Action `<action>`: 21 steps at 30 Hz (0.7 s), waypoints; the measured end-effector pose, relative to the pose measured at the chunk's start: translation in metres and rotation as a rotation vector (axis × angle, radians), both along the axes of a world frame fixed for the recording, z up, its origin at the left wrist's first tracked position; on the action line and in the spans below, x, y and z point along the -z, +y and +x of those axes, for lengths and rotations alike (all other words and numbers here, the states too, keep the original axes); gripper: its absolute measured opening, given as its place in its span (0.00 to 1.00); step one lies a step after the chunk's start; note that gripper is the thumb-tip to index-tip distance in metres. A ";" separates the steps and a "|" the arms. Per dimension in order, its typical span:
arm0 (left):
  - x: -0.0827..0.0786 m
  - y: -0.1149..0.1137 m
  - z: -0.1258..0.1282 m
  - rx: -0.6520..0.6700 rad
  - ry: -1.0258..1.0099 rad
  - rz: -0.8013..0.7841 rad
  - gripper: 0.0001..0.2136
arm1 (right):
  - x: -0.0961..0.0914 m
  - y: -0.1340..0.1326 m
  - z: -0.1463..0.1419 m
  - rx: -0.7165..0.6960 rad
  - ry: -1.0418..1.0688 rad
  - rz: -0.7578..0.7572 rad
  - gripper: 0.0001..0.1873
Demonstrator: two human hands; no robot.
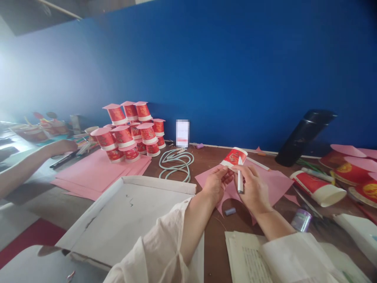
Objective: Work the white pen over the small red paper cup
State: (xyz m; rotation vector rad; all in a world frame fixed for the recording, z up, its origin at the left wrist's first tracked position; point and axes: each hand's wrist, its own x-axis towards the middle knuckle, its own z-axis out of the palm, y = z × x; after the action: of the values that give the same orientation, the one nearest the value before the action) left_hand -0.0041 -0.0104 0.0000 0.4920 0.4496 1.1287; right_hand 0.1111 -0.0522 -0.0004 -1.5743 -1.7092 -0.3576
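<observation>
The left hand (216,186), fingers curled, pinches the near edge of a tilted red cup (234,156), while the right hand (252,186) beside it closes around a white pen (240,179), above pink paper (273,182) on a brown table (204,157) against a blue wall (206,70).

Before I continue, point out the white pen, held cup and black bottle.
White pen (240,181), head view: on its barrel.
Held cup (232,156), head view: its red printed side.
Black bottle (299,138), head view: middle of its body.
</observation>
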 end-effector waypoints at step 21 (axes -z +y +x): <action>0.000 -0.001 0.001 -0.064 0.052 -0.001 0.10 | -0.012 -0.004 -0.013 -0.062 0.252 0.291 0.14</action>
State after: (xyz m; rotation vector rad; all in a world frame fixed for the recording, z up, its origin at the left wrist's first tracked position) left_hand -0.0032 -0.0114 0.0000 0.5099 0.5146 1.1787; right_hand 0.0979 -0.0563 0.0120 -1.2932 -1.4377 -0.3441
